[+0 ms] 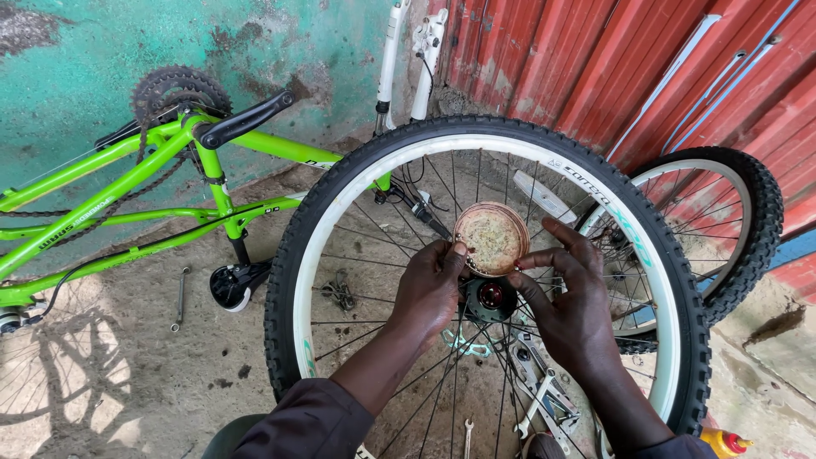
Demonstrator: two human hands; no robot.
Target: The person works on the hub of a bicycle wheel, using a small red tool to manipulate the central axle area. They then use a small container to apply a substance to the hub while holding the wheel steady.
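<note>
A bicycle wheel (340, 204) with a black knobby tyre and white rim stands upright in front of me. Both my hands are at its black hub (489, 297). My left hand (429, 285) pinches the left edge of a round, dusty brown disc (491, 239), tilted up above the hub. My right hand (569, 297) touches the disc's right edge with its fingertips and rests against the spokes beside the hub.
An upside-down green bicycle frame (127, 195) with chainring and pedal lies at the left. A second wheel (731, 221) leans on the red corrugated wall. Wrenches (179, 299) and other tools (544, 391) lie on the dirt ground. A yellow bottle (722, 442) sits at bottom right.
</note>
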